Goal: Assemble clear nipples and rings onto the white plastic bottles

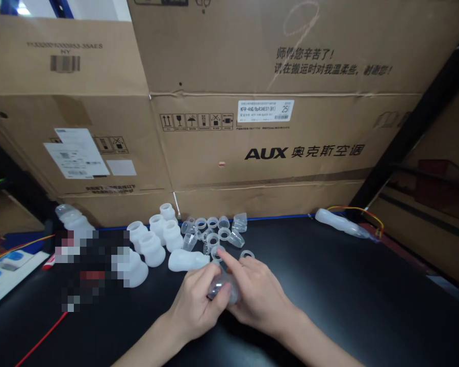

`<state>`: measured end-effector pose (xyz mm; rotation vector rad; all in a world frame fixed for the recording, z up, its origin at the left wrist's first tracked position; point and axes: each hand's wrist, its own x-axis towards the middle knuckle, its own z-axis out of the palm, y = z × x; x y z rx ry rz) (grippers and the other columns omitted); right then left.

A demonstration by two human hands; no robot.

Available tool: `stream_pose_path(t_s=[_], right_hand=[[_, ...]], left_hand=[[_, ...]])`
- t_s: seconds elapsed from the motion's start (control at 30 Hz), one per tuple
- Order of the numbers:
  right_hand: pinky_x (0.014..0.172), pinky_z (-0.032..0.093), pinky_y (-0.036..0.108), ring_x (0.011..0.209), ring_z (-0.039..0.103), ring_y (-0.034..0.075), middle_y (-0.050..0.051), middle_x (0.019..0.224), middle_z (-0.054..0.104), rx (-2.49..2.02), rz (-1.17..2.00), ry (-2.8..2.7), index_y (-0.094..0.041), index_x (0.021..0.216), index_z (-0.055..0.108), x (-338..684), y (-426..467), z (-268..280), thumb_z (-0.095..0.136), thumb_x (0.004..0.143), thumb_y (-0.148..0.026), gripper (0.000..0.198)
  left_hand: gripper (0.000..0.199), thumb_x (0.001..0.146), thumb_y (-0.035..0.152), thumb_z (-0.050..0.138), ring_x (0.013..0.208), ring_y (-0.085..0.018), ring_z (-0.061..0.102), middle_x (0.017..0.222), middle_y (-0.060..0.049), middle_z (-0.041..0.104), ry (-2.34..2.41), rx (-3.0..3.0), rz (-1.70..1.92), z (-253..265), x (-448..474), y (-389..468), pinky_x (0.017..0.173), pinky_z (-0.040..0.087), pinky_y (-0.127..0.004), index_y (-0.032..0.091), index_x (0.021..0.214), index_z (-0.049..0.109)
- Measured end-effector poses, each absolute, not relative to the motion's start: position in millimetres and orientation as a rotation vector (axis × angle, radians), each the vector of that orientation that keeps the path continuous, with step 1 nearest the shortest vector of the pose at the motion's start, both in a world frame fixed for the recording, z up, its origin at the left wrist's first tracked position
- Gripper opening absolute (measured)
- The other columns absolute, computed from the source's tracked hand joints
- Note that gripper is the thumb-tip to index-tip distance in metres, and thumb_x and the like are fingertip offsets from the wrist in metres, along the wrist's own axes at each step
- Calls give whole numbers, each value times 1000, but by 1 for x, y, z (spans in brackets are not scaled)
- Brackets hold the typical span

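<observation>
Both hands meet at the front middle of the table around a clear, rounded plastic piece point(222, 286). My left hand point(197, 298) is closed on it from the left, with the thumb lying over its near side. From the right, my right hand point(262, 295) grips the same piece, and its index finger reaches forward over the top. The fingers hide much of the piece's shape. Just beyond them lie several clear plastic rings and cups point(213, 239). A milky white bottle-shaped piece point(187, 260) lies on its side beside my left hand.
Several white wavy-sided open containers point(152, 250) stand left of centre on the black table point(348, 300). Another white bottle shape point(340, 224) with wires lies at the far right. Cardboard point(306, 122) walls the back. A power strip point(13, 270) and a red cable point(42, 339) are at left.
</observation>
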<state>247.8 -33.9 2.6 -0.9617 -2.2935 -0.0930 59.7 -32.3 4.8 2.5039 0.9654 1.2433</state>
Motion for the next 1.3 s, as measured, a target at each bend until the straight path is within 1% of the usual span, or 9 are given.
stream_pose_path(t_s=[0.33, 0.6, 0.73, 0.83, 0.93, 1.1, 1.17, 1.23, 1.3], right_hand=[[71, 56, 36, 76, 73, 26, 11, 99, 78, -935, 6, -2389, -13, 152, 37, 245, -33, 2, 61, 81, -22, 75], [72, 57, 38, 77, 72, 28, 13, 95, 78, -1078, -150, -2444, -8, 150, 42, 248, -31, 6, 65, 81, -22, 74], [67, 56, 37, 73, 70, 27, 14, 90, 77, -1161, -257, -2481, 0, 161, 22, 247, -31, 12, 60, 79, -15, 91], [63, 53, 35, 69, 68, 26, 13, 85, 76, -1145, -316, -2522, 1, 162, 15, 237, -36, 16, 57, 78, -11, 95], [60, 50, 34, 64, 66, 25, 9, 81, 76, -1108, -357, -2535, -1, 163, 14, 226, -44, 18, 53, 79, -6, 93], [60, 45, 33, 64, 66, 25, 8, 81, 76, -1155, -313, -2500, -9, 162, 27, 250, -31, 23, 59, 74, -9, 94], [63, 44, 32, 65, 67, 24, 7, 81, 76, -1341, -303, -2402, -18, 152, 48, 276, -15, 26, 64, 75, -11, 79], [66, 42, 30, 71, 68, 23, 5, 85, 75, -1423, -244, -2317, -24, 120, 70, 297, -2, 28, 67, 82, -21, 38], [66, 41, 29, 74, 69, 21, 3, 83, 73, -1441, -181, -2269, -25, 97, 72, 306, 4, 28, 67, 90, -34, 13]], left_hand=[[33, 104, 21, 38, 50, -10, 44, 60, 5, 43, 1005, 2401, 1267, 6, 54, -35, 51, 33, -25, 23, 71, 37], [45, 108, 24, 33, 45, -11, 49, 54, 3, 51, 1244, 2355, 1159, 11, 52, -30, 47, 35, -26, 23, 64, 41], [16, 99, 22, 48, 80, -22, 73, 92, -8, 75, 1269, 2626, 937, 25, 52, -42, 70, 57, -30, 21, 99, 64], [49, 73, 10, 55, 93, -30, 76, 110, -14, 77, 1285, 2848, 772, 16, 57, -52, 70, 62, -35, 18, 121, 63], [54, 65, 3, 50, 81, -32, 75, 97, -16, 78, 1464, 3053, 631, 0, 62, -57, 59, 58, -35, 13, 116, 68], [29, 65, 1, 52, 53, -25, 70, 63, -4, 70, 1698, 2848, 362, 9, 40, -50, 48, 40, -29, 22, 80, 64], [17, 74, 8, 54, 43, -22, 62, 55, 1, 63, 1798, 2670, 474, 18, 26, -41, 44, 33, -27, 25, 72, 55], [18, 84, 20, 57, 41, -18, 56, 51, 5, 55, 1764, 2500, 673, 20, 19, -33, 44, 33, -24, 26, 70, 48], [21, 88, 30, 61, 44, -15, 54, 52, 7, 51, 1643, 2389, 836, 16, 19, -27, 46, 39, -23, 26, 71, 47]])
